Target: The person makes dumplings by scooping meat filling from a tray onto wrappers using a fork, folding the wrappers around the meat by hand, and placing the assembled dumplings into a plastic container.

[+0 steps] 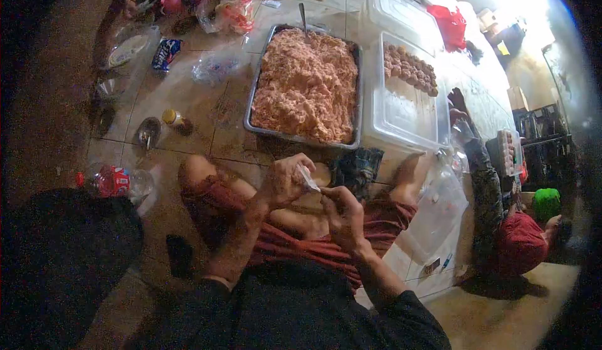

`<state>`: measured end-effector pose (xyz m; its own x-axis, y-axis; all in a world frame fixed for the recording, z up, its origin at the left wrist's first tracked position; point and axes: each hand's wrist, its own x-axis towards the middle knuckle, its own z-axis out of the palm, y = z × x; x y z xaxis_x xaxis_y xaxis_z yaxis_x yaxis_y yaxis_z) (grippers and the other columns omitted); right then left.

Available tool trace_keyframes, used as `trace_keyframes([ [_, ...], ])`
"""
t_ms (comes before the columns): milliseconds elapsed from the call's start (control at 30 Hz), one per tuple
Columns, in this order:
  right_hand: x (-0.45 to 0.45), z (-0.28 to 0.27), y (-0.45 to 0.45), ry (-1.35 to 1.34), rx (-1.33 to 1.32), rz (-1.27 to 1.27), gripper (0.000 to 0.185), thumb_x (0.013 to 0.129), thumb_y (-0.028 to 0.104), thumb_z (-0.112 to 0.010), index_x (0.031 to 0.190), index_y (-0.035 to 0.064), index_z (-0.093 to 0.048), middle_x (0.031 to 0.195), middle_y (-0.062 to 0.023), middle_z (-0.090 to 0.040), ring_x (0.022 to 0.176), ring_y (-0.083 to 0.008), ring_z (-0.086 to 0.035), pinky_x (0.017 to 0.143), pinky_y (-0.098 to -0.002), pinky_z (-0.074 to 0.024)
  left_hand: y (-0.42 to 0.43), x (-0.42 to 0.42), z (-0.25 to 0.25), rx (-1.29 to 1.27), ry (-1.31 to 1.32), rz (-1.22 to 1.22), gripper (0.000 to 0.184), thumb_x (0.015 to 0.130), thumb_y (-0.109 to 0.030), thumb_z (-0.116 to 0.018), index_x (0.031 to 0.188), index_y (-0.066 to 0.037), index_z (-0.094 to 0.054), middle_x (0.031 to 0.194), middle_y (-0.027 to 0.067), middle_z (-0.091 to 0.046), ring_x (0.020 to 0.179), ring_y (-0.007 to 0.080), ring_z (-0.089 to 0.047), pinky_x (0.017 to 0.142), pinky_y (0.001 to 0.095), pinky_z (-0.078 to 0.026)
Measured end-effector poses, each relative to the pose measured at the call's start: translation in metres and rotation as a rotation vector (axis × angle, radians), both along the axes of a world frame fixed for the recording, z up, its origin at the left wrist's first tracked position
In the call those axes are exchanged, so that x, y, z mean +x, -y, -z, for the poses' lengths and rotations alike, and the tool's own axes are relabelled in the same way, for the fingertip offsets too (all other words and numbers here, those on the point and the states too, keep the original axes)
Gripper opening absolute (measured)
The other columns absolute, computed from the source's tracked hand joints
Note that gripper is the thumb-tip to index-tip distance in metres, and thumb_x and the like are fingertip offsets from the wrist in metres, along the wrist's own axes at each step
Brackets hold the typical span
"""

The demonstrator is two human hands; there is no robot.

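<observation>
Above my lap, my left hand (287, 181) pinches a small white wrapper (307, 178), fingers curled round it. At the wrapper's lower right end is my right hand (342, 211), its thumb and index finger pressed together on the edge. Just beyond my hands, a large metal tray (303, 141) holds a heap of pinkish minced mixture (304, 83), with a spoon handle (303, 19) standing up at its far edge. To the right of the tray is a clear plastic box (401, 121) with rows of shaped meat pieces (409, 68).
At left are a plastic bottle (114, 181), a yellow-capped jar (178, 121), a blue packet (166, 55) and plastic bags (227, 8). Another person's hand (130, 8) shows at top left. Someone in a red garment (522, 243) is at right, beside a green object (546, 203).
</observation>
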<state>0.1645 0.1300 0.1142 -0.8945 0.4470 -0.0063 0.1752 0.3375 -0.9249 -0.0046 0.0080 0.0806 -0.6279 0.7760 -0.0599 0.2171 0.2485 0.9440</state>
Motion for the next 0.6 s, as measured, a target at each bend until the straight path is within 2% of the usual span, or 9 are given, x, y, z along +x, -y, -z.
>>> trace_keyframes([
  [67,-0.003,-0.026,0.001,-0.028,-0.082,0.176,0.015,0.097,0.003,-0.063,0.111,-0.0034,-0.065,0.094,-0.0064,-0.069,0.09,-0.0089,-0.06,0.077,-0.0254,-0.0494,0.007,-0.003,0.0,0.288,-0.102,0.013,0.037,0.082,-0.035,-0.084,0.09,-0.006,-0.063,0.08,0.0098,-0.07,0.076,0.0178,-0.069,0.068,0.0339,-0.053],
  [100,0.001,-0.02,-0.002,-0.022,-0.145,0.239,0.014,0.098,0.003,-0.063,0.11,-0.0035,-0.065,0.095,-0.0076,-0.069,0.09,-0.0091,-0.06,0.077,-0.0257,-0.0494,0.009,0.003,0.007,0.385,0.185,0.013,0.038,0.082,-0.037,-0.083,0.089,-0.006,-0.063,0.08,0.0092,-0.069,0.077,0.0181,-0.068,0.068,0.0336,-0.052],
  [133,0.001,-0.014,-0.001,-0.023,-0.145,0.245,0.014,0.098,0.003,-0.063,0.11,-0.0035,-0.065,0.095,-0.0076,-0.069,0.09,-0.0091,-0.06,0.077,-0.0257,-0.0494,0.008,-0.001,0.015,0.384,0.186,0.018,0.038,0.082,-0.037,-0.083,0.089,-0.006,-0.063,0.08,0.0092,-0.069,0.077,0.0181,-0.068,0.068,0.0336,-0.052],
  [233,0.0,0.003,0.005,-0.016,0.01,0.017,0.011,0.098,0.003,-0.063,0.107,-0.0027,-0.066,0.089,-0.0075,-0.067,0.083,-0.0125,-0.062,0.075,-0.0281,-0.0506,0.006,-0.005,0.025,0.023,0.12,0.185,0.045,0.08,-0.036,-0.087,0.101,-0.003,-0.063,0.09,0.0047,-0.071,0.083,0.0146,-0.066,0.078,0.031,-0.055],
  [333,-0.012,-0.013,-0.026,-0.062,0.27,0.127,0.01,0.096,0.002,-0.064,0.104,-0.0019,-0.066,0.087,-0.0088,-0.066,0.081,-0.0155,-0.064,0.074,-0.0303,-0.0512,0.018,-0.002,0.023,0.153,0.128,0.058,0.059,0.083,-0.041,-0.084,0.118,-0.001,-0.06,0.095,0.0034,-0.07,0.084,0.012,-0.063,0.08,0.0288,-0.054],
  [400,-0.029,-0.017,-0.062,-0.023,0.547,0.108,0.014,0.089,0.001,-0.063,0.103,-0.0007,-0.067,0.09,-0.0156,-0.068,0.083,-0.0331,-0.068,0.076,-0.0389,-0.0531,0.028,-0.001,0.021,-0.018,0.368,0.13,0.07,0.083,-0.045,-0.084,0.129,0.0,-0.056,0.105,0.0056,-0.069,0.088,0.0103,-0.062,0.084,0.0272,-0.053],
  [433,-0.038,-0.011,-0.078,0.06,0.603,0.092,0.019,0.089,0.002,-0.06,0.106,-0.0012,-0.066,0.098,-0.0192,-0.068,0.092,-0.0405,-0.066,0.08,-0.0448,-0.0534,0.025,0.001,0.031,0.098,0.448,0.13,0.07,0.083,-0.046,-0.083,0.129,0.0,-0.056,0.108,0.0065,-0.068,0.088,0.0103,-0.062,0.085,0.0272,-0.053],
  [533,-0.076,0.047,-0.119,0.306,0.764,0.047,0.027,0.09,0.003,-0.059,0.116,-0.0007,-0.064,0.105,-0.022,-0.066,0.101,-0.0403,-0.064,0.083,-0.0477,-0.0536,0.014,0.01,0.042,0.314,0.654,0.132,0.072,0.09,-0.052,-0.074,0.134,0.001,-0.052,0.119,0.0084,-0.062,0.097,0.0124,-0.061,0.092,0.0309,-0.052],
  [600,-0.09,0.023,-0.124,0.378,0.746,-0.04,0.03,0.091,0.004,-0.059,0.121,0.0001,-0.063,0.109,-0.0223,-0.065,0.105,-0.0401,-0.064,0.085,-0.0477,-0.0539,0.001,0.006,0.044,0.625,0.914,0.257,0.083,0.094,-0.063,-0.061,0.141,0.004,-0.045,0.129,0.0092,-0.058,0.11,0.0143,-0.057,0.099,0.0355,-0.049],
])
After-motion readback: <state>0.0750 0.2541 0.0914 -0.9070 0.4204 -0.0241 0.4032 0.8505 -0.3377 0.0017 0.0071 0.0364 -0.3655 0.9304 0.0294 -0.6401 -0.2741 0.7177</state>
